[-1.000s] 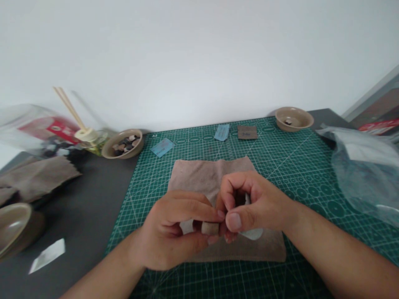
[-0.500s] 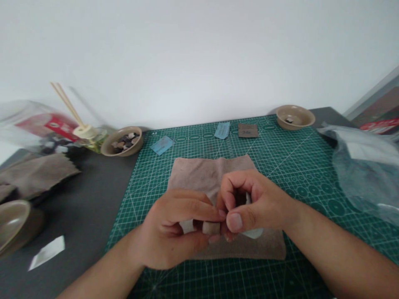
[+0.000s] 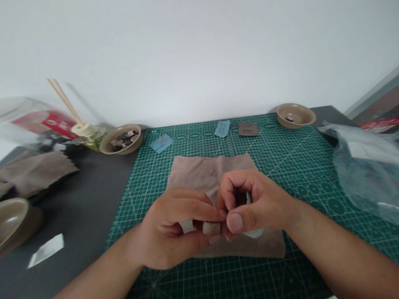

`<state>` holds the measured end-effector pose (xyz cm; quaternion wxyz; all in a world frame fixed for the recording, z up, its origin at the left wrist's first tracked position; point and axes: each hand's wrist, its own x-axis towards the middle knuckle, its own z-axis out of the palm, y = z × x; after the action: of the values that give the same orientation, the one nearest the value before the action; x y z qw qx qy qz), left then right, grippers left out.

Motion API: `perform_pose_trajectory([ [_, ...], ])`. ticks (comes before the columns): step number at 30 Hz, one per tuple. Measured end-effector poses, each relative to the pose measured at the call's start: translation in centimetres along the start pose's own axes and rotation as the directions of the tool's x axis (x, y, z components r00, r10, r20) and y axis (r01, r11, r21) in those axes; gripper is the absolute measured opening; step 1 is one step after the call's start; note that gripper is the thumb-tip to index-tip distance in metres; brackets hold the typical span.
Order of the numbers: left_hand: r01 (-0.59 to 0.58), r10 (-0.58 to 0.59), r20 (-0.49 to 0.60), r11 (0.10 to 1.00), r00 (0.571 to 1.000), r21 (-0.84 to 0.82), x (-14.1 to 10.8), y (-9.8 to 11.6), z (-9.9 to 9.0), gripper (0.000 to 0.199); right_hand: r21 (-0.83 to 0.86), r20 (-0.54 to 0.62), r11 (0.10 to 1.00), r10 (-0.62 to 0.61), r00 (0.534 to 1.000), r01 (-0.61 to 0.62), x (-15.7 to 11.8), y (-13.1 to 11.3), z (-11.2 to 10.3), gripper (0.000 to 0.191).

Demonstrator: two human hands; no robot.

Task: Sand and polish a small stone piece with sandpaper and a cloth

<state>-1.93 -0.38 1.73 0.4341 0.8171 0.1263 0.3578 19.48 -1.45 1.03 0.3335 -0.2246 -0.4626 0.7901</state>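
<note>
Over a pinkish-brown cloth, my left hand is closed, with thumb and fingers pinching a small tan block-like piece. My right hand meets it at the fingertips, curled with thumb and fingers together. Whatever those right fingers grip is hidden. Dark shadow fills the hollow of that hand. Something pale and flat shows beneath the right hand, lying against the cloth; the hands cover most of it.
A green cutting mat lies underneath. Small pieces fill a bowl at back left; another bowl stands at back right. Labels lie along the back. Left are a reed diffuser and brown cloth; right, a plastic bag.
The view has shifted very slightly. Both hands keep nearly the same pose and the tan piece stays between my left fingers.
</note>
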Motion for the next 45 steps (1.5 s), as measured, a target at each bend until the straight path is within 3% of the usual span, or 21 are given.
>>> perform_pose_trajectory([
  [45, 0.011, -0.013, 0.03, 0.999, 0.999, 0.047, 0.02, 0.55, -0.23, 0.012, -0.083, -0.016, 0.996, -0.018, 1.0, 0.017, -0.04, -0.47, 0.22, 0.03],
])
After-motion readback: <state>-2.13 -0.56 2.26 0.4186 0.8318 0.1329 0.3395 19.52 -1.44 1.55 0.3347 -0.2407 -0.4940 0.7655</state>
